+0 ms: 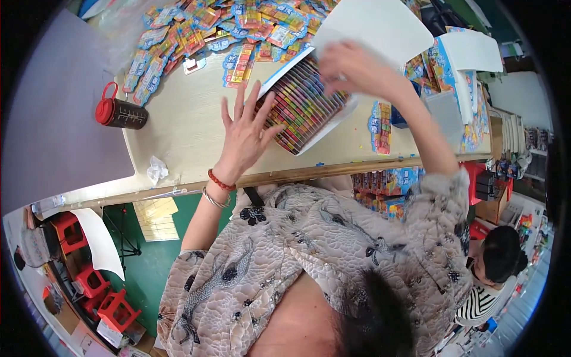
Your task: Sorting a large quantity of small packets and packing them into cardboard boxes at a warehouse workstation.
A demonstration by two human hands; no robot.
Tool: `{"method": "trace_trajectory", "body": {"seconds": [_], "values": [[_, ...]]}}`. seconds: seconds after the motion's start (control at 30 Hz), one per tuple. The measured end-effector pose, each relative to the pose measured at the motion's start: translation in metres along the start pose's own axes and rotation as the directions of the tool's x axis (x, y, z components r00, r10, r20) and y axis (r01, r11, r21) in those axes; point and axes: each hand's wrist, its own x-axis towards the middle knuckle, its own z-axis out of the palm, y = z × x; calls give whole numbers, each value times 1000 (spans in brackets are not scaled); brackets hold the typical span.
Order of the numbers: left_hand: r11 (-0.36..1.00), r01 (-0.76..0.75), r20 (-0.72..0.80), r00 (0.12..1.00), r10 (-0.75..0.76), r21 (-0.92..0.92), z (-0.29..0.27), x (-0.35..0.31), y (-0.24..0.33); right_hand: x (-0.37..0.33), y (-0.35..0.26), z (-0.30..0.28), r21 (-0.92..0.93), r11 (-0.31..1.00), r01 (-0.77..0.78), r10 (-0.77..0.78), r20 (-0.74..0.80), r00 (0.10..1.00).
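An open white box (326, 138) lies at an angle on the table in front of me. Tight rows of thin, colourful packs (302, 102) fill it, standing on edge. My left hand (245, 135) has its fingers spread, and the fingertips rest at the box's left side and on the nearest packs. Over the far right part of the box is my right hand (346, 66), smeared by motion. Its fingers look bent, but whether they hold a pack cannot be made out. Behind that hand is a large white sheet or flap (376, 28).
Colourful carded packs (191, 37) lie heaped along the far side. A dark bottle (128, 114) with a red lid and a crumpled tissue (157, 170) are on the left. One loose pack (380, 127) lies right of the box. Another person (496, 268) is at the lower right.
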Motion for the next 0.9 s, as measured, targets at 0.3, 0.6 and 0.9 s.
{"method": "trace_trajectory", "body": {"seconds": [0.3, 0.6, 0.9], "values": [[731, 107, 32, 993, -116, -674, 18, -23, 66, -68, -14, 62, 352, 925, -145, 183, -78, 980], [957, 54, 25, 998, -49, -285, 14, -27, 77, -52, -18, 87, 123, 949, -290, 302, -95, 949], [998, 44, -22, 999, -45, -55, 36, -45, 76, -47, -117, 153, 934, 93, -346, 994, -68, 85]]}}
